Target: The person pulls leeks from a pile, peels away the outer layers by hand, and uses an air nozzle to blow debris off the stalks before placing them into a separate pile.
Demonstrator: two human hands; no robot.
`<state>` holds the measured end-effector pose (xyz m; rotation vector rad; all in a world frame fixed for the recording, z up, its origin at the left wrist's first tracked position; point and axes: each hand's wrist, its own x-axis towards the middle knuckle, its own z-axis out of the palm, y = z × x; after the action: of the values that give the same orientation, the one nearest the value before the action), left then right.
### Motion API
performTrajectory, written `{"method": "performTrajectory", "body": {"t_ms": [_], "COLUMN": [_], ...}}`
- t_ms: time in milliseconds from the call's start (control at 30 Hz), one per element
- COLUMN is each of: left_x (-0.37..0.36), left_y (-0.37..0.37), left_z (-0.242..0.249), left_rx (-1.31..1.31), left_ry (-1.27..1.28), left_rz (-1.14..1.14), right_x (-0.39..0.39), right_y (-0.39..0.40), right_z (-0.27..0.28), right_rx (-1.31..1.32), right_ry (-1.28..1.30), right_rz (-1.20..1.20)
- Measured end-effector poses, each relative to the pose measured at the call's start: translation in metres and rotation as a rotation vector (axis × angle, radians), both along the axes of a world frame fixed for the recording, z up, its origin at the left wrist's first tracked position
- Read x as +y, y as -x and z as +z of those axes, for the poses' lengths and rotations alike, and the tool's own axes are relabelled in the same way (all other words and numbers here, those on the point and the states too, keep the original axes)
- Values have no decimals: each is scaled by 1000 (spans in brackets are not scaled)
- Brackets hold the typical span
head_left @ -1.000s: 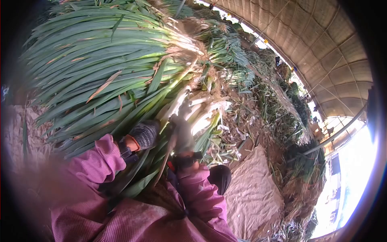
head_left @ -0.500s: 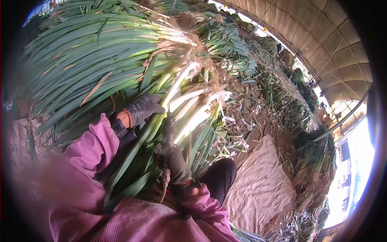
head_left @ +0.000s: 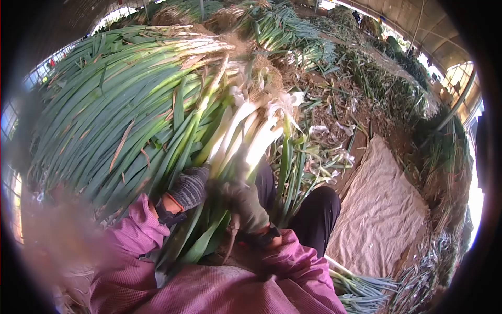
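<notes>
My left hand (head_left: 189, 187), in a grey knit glove, is closed around the green part of several large green onions (head_left: 230, 131) in front of my lap. Their white stems and hairy roots point away from me. Beside it, my right hand (head_left: 244, 205), in a darker glove, grips what looks like an air blow gun, with a thin hose (head_left: 231, 235) hanging from the bottom of the fist. Its front end is blurred over the white stems. Pale loose skins (head_left: 285, 104) cling near the root ends.
A big heap of long green onions (head_left: 115, 99) fills the left side. More bundles (head_left: 293, 36) lie at the back. Peeled scraps (head_left: 334, 131) litter the ground, and a beige cloth (head_left: 379, 214) lies to the right. Some green onions (head_left: 361, 288) rest at the cloth's near edge.
Both hands have come lower in view, the left one down along the leaves. One stem beside the left hand now leans against the heap. The view has tilted and shifted.
</notes>
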<state>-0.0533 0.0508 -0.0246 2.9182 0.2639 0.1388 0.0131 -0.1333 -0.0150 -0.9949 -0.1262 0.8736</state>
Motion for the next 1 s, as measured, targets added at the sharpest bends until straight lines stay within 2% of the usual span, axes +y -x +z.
{"method": "performTrajectory", "body": {"t_ms": [33, 67, 167, 200, 300, 333, 467, 533, 567, 667, 800, 833, 900, 1000], "left_x": [-6, -6, -20, -21, -24, -22, -21, -17, -14, -4, -32, -26, -13, -13], "left_y": [3, 4, 7, 11, 19, 21, 23, 22, 20, 21, 16, 16, 15, 13], "left_z": [11, 9, 31, 32, 29, 27, 32, 27, 23, 18, 33, 27, 22, 59], "left_rx": [13, -4, 131, 103, 12, -19, 103, 137, 153, -311, -313, -290, -243, 194], "left_ry": [-6, -31, -46, -118, -163, -139, -171, -178, -181, -203, -116, -61, 49, 765], "left_rz": [-9, -36, -26, -86, -162, -178, -191, -128, -94, -73, 239, 203, 131, 441], "right_x": [0, -2, -4, -4, -9, -9, -5, -6, -7, -10, -12, -12, -11, -16], "right_y": [-4, -6, -9, -13, -19, -24, -27, -21, -22, -25, -23, -22, -24, -28], "right_z": [-1, 0, 8, 6, 13, 8, -3, 6, 6, 7, 15, 16, 9, 15], "right_rx": [-2, -138, 43, 60, 82, 61, 44, 77, 39, -26, 14, 27, -23, -102], "right_ry": [-13, -29, -92, -110, -86, 8, 5, 12, 14, 25, 36, 32, 67, 98], "right_rz": [43, 42, -69, -39, 6, 23, -50, -115, -52, 87, 39, 6, 96, 200]}}
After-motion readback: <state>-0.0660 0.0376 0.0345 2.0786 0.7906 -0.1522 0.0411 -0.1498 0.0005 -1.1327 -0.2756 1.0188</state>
